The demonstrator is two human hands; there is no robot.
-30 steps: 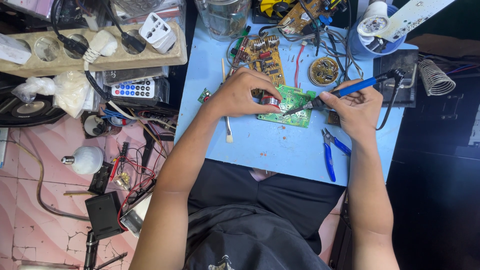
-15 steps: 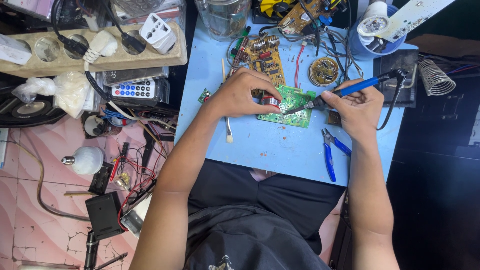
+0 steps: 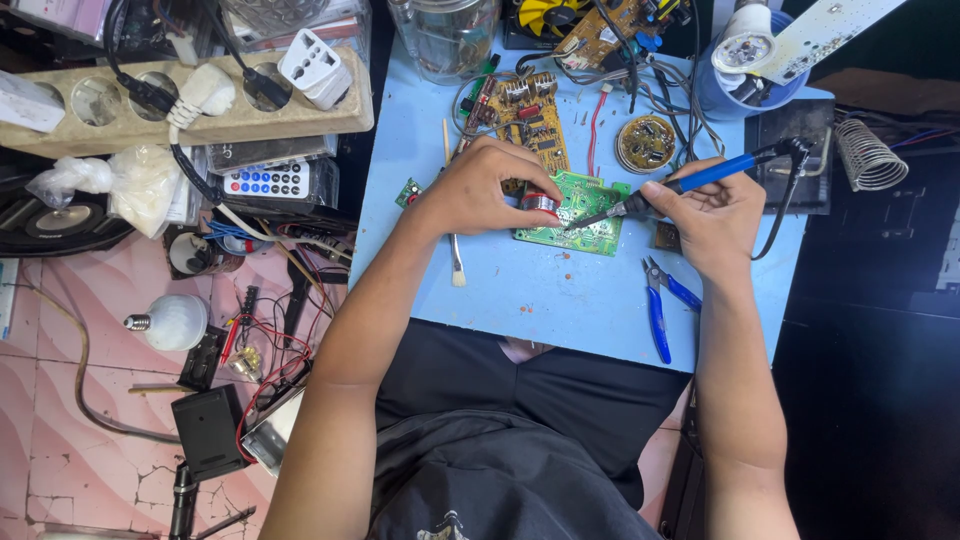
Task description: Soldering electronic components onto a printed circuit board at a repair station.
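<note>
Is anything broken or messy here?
Yes. Beside the blue table, a loose light bulb lies on the cracked pink floor among tangled wires. The green circuit board looks whole.

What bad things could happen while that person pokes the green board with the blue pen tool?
The soldering iron tip sits close to the left hand holding the green circuit board, so fingers could get burned. Its black cord trails over the blue table's edge and might snag. Loose wires lie nearby and could touch the hot tip.

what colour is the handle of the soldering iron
Blue, with a black cord end; the soldering iron in the right hand shows clearly in the head view.
</note>
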